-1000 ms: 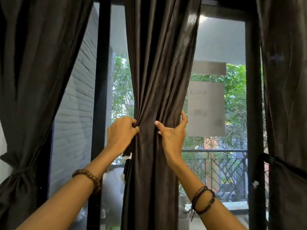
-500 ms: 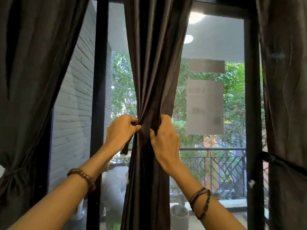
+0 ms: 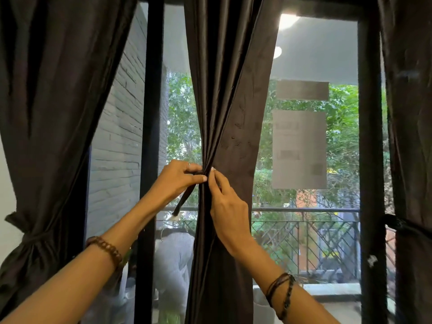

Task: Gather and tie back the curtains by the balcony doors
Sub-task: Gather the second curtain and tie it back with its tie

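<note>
Left hand (image 3: 177, 181) now pinches a dark tie strap (image 3: 184, 199) against the gathered middle curtain (image 3: 222, 127). Right hand (image 3: 228, 206) has left its wide hold; its fingertips pinch the bunch. Tying appears begun.

Beyond the glass, the balcony floor (image 3: 336, 311) carries a white pot (image 3: 263, 307) low beside the middle curtain's hem, and a low ledge (image 3: 332, 291) runs under the metal railing (image 3: 304, 232).
</note>
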